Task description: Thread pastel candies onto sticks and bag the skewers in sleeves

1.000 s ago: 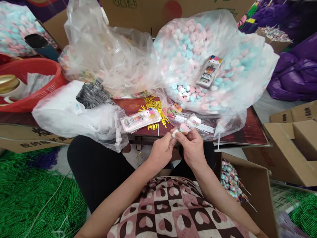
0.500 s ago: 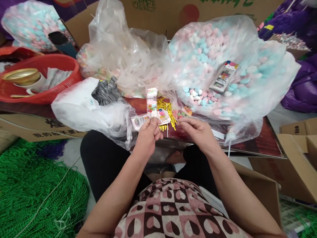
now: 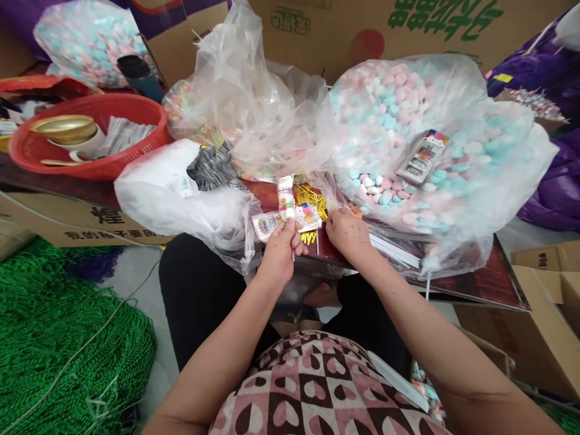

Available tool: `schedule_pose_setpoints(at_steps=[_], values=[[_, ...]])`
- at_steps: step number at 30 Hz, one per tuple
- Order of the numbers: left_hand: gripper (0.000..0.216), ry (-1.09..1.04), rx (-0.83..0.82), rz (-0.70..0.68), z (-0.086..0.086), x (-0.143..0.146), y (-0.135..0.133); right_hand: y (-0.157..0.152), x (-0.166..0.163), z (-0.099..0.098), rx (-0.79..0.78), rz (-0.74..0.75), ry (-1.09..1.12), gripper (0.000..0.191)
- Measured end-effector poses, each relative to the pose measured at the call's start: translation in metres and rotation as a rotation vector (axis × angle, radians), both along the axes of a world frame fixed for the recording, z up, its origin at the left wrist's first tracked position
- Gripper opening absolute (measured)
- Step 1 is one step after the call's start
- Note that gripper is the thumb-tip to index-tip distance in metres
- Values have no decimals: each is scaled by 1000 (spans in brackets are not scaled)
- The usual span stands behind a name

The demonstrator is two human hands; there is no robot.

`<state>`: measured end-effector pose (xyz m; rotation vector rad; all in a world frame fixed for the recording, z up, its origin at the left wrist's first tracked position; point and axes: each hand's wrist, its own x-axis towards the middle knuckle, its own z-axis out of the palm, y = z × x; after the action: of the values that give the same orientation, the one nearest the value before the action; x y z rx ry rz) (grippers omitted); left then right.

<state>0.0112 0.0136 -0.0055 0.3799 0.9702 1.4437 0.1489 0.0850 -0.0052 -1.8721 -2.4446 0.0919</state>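
Note:
My left hand (image 3: 285, 246) pinches the lower end of a wrapped marshmallow skewer (image 3: 286, 194) and holds it upright. Behind that hand lie printed wrapper sleeves (image 3: 267, 226) on the dark red table (image 3: 267, 192). A heap of yellow twist ties (image 3: 312, 196) is just beyond them. To the right, my right hand (image 3: 348, 234) rests low at the table with its fingers bunched beside the ties. Its fingertips are turned away, so what they hold, if anything, is hidden. An orange gummy ring (image 3: 356, 211) shows partly behind its knuckles.
A big clear bag of pink, blue and white marshmallows (image 3: 394, 99) fills the right side, with a pack of wrappers (image 3: 422, 157) on top. Other plastic bags (image 3: 254, 96) and a red basket (image 3: 151, 136) stand left. Green strands (image 3: 72, 338) pile on the floor; cardboard boxes (image 3: 534, 290) sit right.
My right hand has come down from a raised pinch to the table beside the twist ties. The left keeps hold of the marshmallow skewer. The whole view has shifted slightly.

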Motion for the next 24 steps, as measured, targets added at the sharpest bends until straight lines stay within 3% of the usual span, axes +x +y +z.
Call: schedule_pose_setpoints(at_steps=[7, 10, 13, 16, 24], values=[[31, 2, 18, -20, -3, 0, -1, 14, 21, 1, -29, -105, 237, 27], [32, -8, 33, -46, -3, 2, -2, 7, 28, 4, -103, -112, 551, 28], [32, -24, 44, -102, -3, 6, -2, -8, 29, 13, -300, -120, 962, 27], [30, -12, 44, -126, -2, 11, 0, -21, 25, 21, -402, -168, 1207, 29], [30, -138, 50, -152, 10, 18, 9, -36, 21, 11, -368, -176, 1260, 30]])
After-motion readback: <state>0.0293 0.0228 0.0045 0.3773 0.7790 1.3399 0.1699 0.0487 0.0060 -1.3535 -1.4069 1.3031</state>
